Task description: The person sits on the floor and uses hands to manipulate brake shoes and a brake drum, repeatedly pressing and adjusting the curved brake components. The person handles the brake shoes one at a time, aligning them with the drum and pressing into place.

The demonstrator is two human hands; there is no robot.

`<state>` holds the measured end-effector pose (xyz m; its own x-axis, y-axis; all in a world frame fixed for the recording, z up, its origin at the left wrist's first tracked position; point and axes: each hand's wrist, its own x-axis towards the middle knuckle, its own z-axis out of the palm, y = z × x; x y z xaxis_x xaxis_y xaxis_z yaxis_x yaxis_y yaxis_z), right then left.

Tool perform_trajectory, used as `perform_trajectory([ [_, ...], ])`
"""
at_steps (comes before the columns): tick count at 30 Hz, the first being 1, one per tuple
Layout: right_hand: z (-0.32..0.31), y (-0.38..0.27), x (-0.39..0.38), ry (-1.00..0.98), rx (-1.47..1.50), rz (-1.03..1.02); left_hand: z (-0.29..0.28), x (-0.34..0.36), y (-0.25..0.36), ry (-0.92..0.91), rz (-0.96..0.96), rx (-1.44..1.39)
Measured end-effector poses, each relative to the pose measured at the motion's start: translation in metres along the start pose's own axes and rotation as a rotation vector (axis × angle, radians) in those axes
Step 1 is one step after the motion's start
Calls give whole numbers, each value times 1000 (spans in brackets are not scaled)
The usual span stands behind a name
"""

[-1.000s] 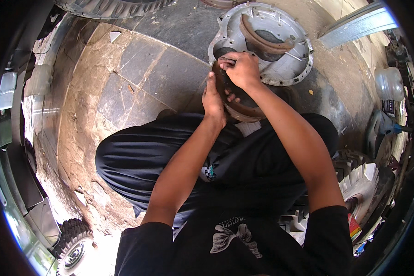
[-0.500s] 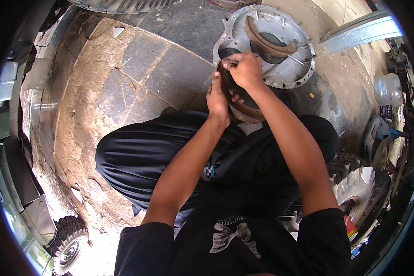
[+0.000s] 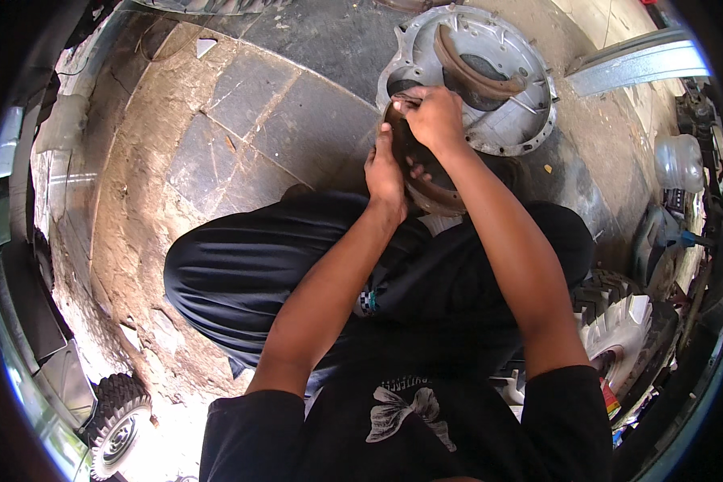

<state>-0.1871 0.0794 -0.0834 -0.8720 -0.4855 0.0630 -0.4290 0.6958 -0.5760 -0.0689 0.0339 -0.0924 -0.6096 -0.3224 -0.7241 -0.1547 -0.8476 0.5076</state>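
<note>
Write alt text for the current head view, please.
A person's left hand grips a rusty curved metal part, with the right hand at its upper end. Just beyond, a round grey metal housing holds a similar curved piece and rests on a dirty tiled floor.

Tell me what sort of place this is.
Most likely a vehicle repair workshop: a round metal housing lies on the tiled floor, the left hand holds a curved rusty part, and a wheel with a chunky tyre shows at lower left.
</note>
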Motion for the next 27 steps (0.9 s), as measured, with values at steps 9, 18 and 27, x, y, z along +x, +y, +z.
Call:
perform_trajectory([
  [9, 0, 4, -1, -49, 45, 16, -2, 5, -1, -4, -10, 2],
  [18, 4, 8, -3, -30, 116, -8, 2, -2, 2, -41, 2, -15],
  [27, 6, 6, -8, -36, 8, 2, 0, 2, 0, -26, 11, -69],
])
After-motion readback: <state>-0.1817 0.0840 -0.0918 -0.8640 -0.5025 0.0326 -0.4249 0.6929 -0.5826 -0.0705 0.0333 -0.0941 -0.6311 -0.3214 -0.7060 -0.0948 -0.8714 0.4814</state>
